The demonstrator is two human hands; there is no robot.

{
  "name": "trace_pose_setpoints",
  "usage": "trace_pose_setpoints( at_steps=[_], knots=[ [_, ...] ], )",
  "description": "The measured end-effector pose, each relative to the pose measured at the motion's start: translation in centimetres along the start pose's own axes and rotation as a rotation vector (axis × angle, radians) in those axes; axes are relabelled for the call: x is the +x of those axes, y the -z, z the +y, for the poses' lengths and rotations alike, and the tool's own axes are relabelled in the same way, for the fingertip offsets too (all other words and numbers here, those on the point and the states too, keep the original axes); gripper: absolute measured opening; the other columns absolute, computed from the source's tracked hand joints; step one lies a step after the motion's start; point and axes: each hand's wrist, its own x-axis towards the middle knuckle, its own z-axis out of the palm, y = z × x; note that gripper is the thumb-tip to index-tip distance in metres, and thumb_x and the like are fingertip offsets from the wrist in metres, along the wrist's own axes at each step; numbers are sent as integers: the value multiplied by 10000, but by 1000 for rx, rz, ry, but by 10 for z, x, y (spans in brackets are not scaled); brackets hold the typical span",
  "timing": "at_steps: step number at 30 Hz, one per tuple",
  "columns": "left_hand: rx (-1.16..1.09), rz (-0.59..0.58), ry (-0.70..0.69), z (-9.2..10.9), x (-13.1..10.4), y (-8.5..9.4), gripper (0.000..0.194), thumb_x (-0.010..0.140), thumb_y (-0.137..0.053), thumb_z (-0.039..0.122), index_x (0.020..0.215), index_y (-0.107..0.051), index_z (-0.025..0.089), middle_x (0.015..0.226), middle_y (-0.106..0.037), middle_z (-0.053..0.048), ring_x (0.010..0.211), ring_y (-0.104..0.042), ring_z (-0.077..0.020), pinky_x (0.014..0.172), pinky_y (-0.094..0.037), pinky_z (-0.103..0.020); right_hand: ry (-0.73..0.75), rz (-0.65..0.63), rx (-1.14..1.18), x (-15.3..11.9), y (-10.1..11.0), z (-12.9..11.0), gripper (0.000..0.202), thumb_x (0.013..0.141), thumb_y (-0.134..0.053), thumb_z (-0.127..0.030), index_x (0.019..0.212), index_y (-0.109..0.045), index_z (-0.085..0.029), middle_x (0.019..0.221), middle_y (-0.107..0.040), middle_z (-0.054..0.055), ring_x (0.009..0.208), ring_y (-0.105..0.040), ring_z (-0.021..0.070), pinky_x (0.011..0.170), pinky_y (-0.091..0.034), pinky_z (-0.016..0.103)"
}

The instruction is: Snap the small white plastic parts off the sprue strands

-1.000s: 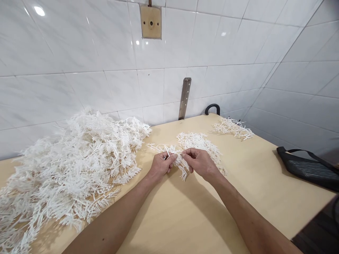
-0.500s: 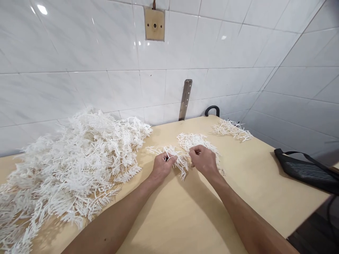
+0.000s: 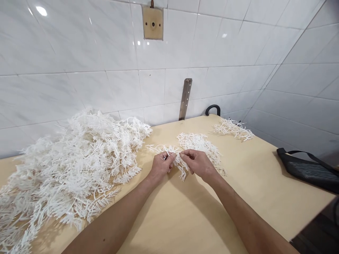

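My left hand is closed on a white branching sprig, whose twigs stick out to the left and hang between my hands. Close beside it, my right hand has its thumb and forefinger pinched together at the sprig; what lies between those fingertips is too small to make out. Behind my right hand lies a small heap of white pieces on the tan table. A large pile of white sprigs covers the left side of the table.
More white pieces lie at the back right. A black mesh bag rests on the right edge. Behind the table are a metal strip against the tiled wall, a black curved handle and a wall plate.
My right hand has moved left, closer to my left hand, and its fingers now reach the sprig. My left hand has stayed nearly in place. The view has shifted slightly.
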Motion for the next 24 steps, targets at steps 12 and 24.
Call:
trace_pose_setpoints(
  at_steps=[12, 24],
  knots=[
    [10, 4, -8, -8, 3, -1, 328, 755, -681, 477, 747, -619, 155, 482, -490, 56, 362, -378, -57, 393, -287, -201, 42, 79, -64, 3, -6, 8, 208, 791, -589, -375, 765, -677, -188, 668, -667, 1, 514, -545, 122, 523, -420, 247],
    [67, 21, -31, -5, 1, 0, 339, 741, -674, 474, 635, -560, 173, 467, -462, 53, 418, -378, -72, 435, -290, -211, 222, 424, -473, 15, 7, 20, 223, 811, -472, -235, 879, -676, -176, 820, -717, 68, 711, -630, 196, 750, -454, 332]
  ],
)
